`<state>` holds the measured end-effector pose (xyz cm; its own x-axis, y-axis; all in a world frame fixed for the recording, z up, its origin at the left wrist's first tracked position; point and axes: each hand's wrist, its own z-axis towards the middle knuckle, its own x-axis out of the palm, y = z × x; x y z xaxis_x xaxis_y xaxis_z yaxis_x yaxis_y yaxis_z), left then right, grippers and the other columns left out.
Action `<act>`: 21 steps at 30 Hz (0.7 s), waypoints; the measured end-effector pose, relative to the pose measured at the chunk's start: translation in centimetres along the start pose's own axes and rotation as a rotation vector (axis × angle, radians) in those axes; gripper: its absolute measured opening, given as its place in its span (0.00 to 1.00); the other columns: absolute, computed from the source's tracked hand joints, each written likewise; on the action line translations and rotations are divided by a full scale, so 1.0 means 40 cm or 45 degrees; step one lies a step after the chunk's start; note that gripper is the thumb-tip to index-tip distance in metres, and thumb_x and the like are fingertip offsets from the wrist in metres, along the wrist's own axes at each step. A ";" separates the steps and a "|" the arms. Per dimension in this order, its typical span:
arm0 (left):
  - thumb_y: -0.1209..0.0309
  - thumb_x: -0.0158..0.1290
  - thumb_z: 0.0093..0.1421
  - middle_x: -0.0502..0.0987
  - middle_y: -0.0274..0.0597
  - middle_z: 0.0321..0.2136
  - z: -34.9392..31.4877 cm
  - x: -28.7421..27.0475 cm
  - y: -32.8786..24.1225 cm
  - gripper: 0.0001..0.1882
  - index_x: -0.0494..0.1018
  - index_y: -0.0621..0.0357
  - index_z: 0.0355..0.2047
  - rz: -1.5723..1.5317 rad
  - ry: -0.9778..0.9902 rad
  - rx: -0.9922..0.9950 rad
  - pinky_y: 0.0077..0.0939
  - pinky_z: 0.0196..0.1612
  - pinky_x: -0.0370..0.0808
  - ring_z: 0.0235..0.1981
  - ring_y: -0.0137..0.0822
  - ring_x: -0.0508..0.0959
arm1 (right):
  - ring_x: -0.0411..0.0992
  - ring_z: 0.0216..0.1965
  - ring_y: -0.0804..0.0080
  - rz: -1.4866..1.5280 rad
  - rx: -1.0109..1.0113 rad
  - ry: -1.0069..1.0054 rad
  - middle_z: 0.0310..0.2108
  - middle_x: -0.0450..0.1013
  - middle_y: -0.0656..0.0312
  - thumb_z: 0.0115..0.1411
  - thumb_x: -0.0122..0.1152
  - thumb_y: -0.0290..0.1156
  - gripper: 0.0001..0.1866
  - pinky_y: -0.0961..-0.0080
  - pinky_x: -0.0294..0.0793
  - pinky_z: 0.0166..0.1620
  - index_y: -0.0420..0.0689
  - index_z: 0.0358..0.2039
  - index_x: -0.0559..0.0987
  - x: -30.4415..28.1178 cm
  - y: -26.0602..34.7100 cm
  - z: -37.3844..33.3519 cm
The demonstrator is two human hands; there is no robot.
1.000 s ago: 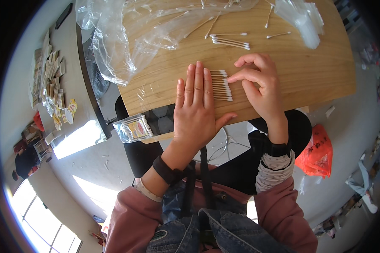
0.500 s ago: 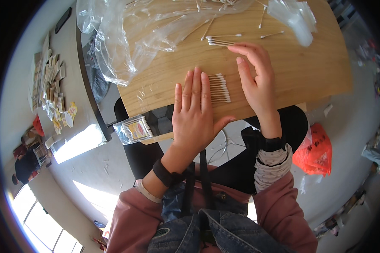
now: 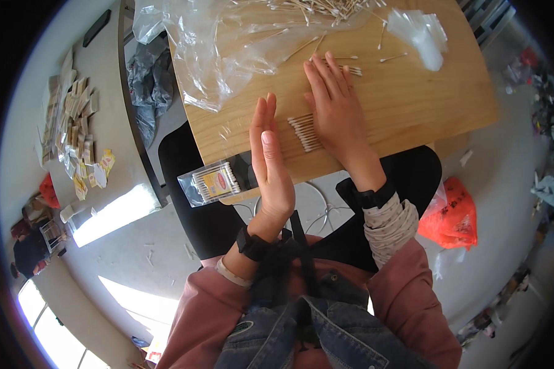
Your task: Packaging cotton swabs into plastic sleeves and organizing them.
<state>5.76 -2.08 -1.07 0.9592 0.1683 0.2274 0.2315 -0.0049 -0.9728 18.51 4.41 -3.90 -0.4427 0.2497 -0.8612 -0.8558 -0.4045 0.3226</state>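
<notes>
A row of cotton swabs (image 3: pixel 304 133) lies side by side on the wooden table (image 3: pixel 425 111) between my hands. My right hand (image 3: pixel 340 120) is open with its palm down. Its palm edge covers one end of the row, and its fingertips lie over a few other swabs (image 3: pixel 354 71) farther up. To the left of the row, my left hand (image 3: pixel 271 163) is turned on its side, fingers straight and holding nothing. A clear packet of cotton swabs (image 3: pixel 214 183) with a yellow label sits at the table's near left corner, beside a dark object (image 3: pixel 245 171) partly hidden by my left hand.
Loose swabs are heaped at the far edge (image 3: pixel 332 8). A large clear plastic bag (image 3: pixel 212 61) covers the far left, and small clear bags (image 3: pixel 420 35) lie far right. A side table (image 3: pixel 114 98) holds many packets. A red bag (image 3: pixel 452 215) stands on the floor at right.
My left hand has lifted off the row's left part and turned on its side. My right hand has swung left and flattened over the row's right end. The view has shifted slightly.
</notes>
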 end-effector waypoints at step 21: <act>0.47 0.33 0.73 0.47 0.51 0.73 -0.049 -0.091 -0.010 0.37 0.46 0.58 0.73 -0.317 -0.195 0.097 0.37 0.75 0.38 0.75 0.41 0.45 | 0.54 0.71 0.55 -0.064 -0.032 0.140 0.68 0.61 0.51 0.62 0.48 0.24 0.27 0.53 0.52 0.72 0.39 0.64 0.67 0.041 0.149 0.005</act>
<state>2.48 -4.62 -1.42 0.8374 0.3018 0.4558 0.4381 0.1281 -0.8897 12.63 2.58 -3.32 -0.3659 0.1726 -0.9145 -0.8687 -0.4159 0.2691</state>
